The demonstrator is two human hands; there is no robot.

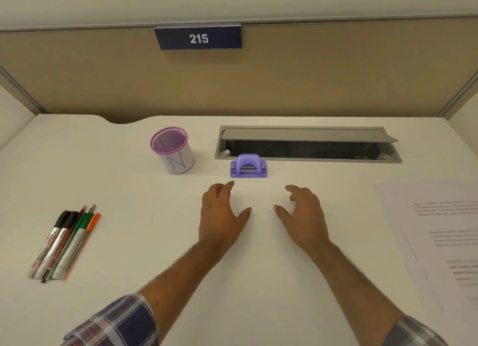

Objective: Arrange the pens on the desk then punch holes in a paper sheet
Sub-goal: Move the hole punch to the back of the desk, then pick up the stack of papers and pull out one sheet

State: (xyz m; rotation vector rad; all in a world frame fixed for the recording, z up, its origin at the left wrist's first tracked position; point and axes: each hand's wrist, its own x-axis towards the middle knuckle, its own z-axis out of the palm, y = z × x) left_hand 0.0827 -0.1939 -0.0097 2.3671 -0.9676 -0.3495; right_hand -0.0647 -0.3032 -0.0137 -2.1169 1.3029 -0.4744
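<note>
Both hands hover low over the middle of the white desk [134, 231], palms down, and neither holds anything; the left hand [222, 213] has its fingers loosely spread, the forefinger reaching up toward the hole punch, the thumb splayed out to the right; the right hand [302, 213] mirrors it, fingers relaxed and slightly curled, thumb pointing left, so that the two thumbs face each other across a bare gap. Plaid sleeves [116, 322] show at the bottom corners of the frame.

The purple hole punch [248, 166] stands just above centre, near the left forefinger but apart from it, right in front of the near edge of the grey cable tray [307, 143] set into the desk (its lid is propped open over a dark hollow). To the left of the punch, a little apart, stands the mesh pen cup [172, 150], upright, purple-rimmed, wrapped in white paper with blue letters.

The pens [66, 244] lie in a tight bundle at the lower left of the frame, side by side and touching, caps pointing up and to the right; black, green and orange caps show, with two pencil points among them. The paper sheets [437, 231] lie at the right edge, printed, overlapping, partly cut off by the frame. A blue sign [198, 38] reading 215 hangs on the tan partition at upper centre.
</note>
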